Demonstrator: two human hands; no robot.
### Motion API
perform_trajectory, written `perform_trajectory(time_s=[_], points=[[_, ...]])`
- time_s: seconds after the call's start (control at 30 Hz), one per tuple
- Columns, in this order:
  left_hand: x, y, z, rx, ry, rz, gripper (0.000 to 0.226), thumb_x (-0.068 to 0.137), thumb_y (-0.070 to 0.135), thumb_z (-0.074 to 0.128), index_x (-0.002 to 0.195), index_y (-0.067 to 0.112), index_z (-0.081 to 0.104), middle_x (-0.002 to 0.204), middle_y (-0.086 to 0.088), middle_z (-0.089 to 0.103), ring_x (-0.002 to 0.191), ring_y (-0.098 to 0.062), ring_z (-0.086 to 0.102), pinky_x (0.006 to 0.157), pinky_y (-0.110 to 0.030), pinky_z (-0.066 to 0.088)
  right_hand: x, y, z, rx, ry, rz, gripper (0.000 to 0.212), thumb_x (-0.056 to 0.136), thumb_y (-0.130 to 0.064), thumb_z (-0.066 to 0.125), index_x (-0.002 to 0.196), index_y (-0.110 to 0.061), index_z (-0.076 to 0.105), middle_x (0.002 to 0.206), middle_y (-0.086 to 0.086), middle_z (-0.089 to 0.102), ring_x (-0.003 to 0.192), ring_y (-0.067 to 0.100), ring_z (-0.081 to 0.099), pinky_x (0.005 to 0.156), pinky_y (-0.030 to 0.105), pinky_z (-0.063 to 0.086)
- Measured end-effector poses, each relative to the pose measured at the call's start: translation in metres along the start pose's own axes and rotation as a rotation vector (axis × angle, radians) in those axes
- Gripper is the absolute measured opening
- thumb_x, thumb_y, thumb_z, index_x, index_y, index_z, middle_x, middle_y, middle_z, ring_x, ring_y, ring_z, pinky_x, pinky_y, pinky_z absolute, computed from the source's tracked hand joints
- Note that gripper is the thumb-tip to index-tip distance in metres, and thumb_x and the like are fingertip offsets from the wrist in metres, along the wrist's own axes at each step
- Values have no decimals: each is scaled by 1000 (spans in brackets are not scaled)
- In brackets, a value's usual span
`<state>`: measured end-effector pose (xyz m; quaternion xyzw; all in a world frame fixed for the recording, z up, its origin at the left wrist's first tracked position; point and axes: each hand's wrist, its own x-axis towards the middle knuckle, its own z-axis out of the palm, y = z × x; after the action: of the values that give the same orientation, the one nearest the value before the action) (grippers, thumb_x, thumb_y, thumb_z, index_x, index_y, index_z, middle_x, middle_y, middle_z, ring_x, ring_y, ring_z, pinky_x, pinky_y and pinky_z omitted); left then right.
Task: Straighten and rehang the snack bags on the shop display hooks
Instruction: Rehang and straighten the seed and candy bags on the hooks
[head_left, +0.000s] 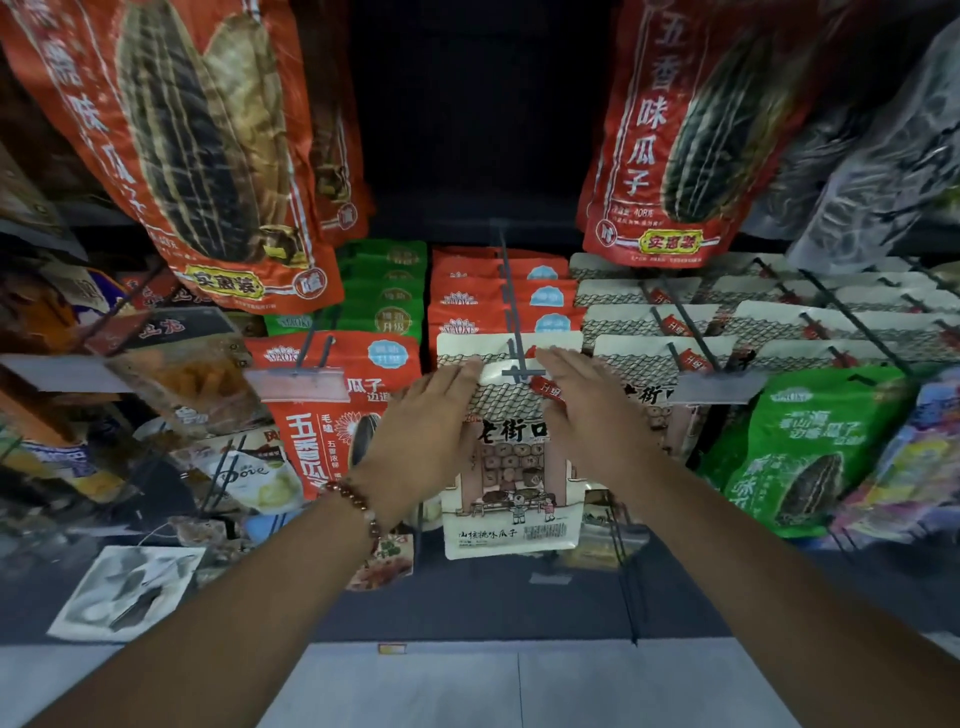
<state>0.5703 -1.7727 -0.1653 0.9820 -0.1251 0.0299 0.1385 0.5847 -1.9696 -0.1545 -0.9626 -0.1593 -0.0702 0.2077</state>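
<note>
Head camera view: we look forward and down at a shop display of hanging snack bags, with both our bare arms reaching up from the bottom of the frame to its centre. Our left hand (426, 410), with a beaded bracelet (363, 506) on its wrist, lies with straight fingers flat against the upper left part of a cream seed bag (511, 483). Our right hand (584, 410) rests the same way, fingers straight and together, on the bag's upper right; neither hand curls around it. The bag hangs at the centre of the frame on a dark metal hook (511, 332), whose tip shows between our two hands. Behind it on the same hook hang orange-red bags (467, 299). Just left is an orange bag (332, 415) with green bags (387, 291) behind it; to the right are rows of matching cream bags (660, 322) and a green bag (800, 452). Large red seed bags (691, 130) hang across the upper frame.
</note>
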Motion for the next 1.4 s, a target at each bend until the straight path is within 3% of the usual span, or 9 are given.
perform_trajectory(time_s=[0.1,0.17,0.33,0.5,0.8,0.93,1.03,1.23,1.4], points=[[7,5,1,-85,60,-43,57,100,36,49,151,27,25,142,0,46,121,-24,52,98,-40,44,9,10,5,128,65,10,45,96,-22,55,141,-24,48,135,-2,54,124,21,45,104,37,39],[13,7,4,-131,66,-85,53,100,36,50,149,30,31,138,1,49,117,-23,55,92,-37,47,14,15,10,159,82,20,40,96,-26,56,136,-23,54,128,-2,58,118,20,47,99,36,40],[16,8,14,-436,79,-207,51,98,31,58,146,24,43,148,3,46,134,-16,45,108,-31,37,17,17,22,300,97,65,31,96,-24,59,126,-18,61,113,-1,62,99,15,53,77,28,41],[15,12,19,-442,99,-252,47,98,32,57,142,17,47,143,1,52,125,-12,50,97,-21,37,16,21,24,340,71,62,24,98,-25,55,120,-17,59,100,-9,55,76,5,51,60,16,35],[-13,9,18,-516,97,-205,14,95,32,62,109,33,57,84,14,64,60,-1,56,54,-27,41,-11,19,15,505,82,51,14,91,-19,66,96,-27,56,89,-15,57,71,3,54,58,20,39],[-27,6,19,-490,71,-211,18,92,33,66,91,36,49,74,11,62,57,-3,56,52,-32,45,-27,13,15,505,64,40,23,88,-20,69,81,-35,53,93,-11,64,78,5,59,65,26,47],[-32,2,13,-470,70,-215,29,88,35,72,79,34,44,66,8,59,53,-5,56,47,-25,36,-35,9,12,530,83,69,27,85,-18,72,76,-35,53,82,-20,60,74,2,56,59,14,39],[-25,2,-1,-482,-8,-21,21,86,43,70,90,28,57,88,8,62,75,-8,59,66,-34,48,-50,12,-2,548,143,177,23,85,-19,73,78,-34,58,86,-18,59,77,8,58,68,35,50],[-11,24,10,-451,-127,110,13,89,44,67,93,33,62,69,7,66,55,-6,58,52,-29,44,-74,31,-15,481,181,234,16,85,-18,74,78,-26,61,88,-19,58,80,6,59,67,35,51]])
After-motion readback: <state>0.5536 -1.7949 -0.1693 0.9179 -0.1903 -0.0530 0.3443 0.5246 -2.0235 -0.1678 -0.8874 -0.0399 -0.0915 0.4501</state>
